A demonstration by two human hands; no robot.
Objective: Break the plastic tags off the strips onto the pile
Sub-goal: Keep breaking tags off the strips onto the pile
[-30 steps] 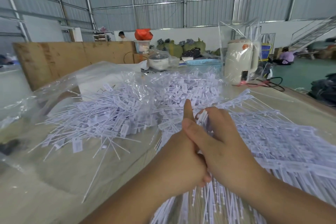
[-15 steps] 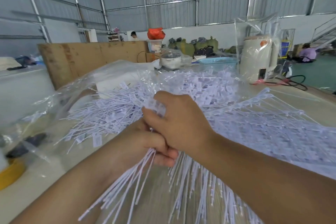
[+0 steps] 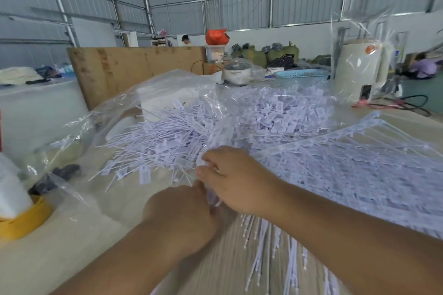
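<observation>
- Step in hand: the left hand [image 3: 182, 220] clenches a bundle of tag strips [image 3: 271, 244] while the right hand [image 3: 236, 181] pinches its upper end, apparently snapping tags loose.
- Next: probably a twist, letting tags drop onto the pile [image 3: 191, 136] just ahead.
- Room: bare tabletop [image 3: 91, 227] lies left; unbroken strips [image 3: 359, 170] crowd the right.

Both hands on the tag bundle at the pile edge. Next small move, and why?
Probably twist the right hand away to snap tags off: it pinches the tag ends beside the pile, while the left hand grips the bundle of stems below.
</observation>
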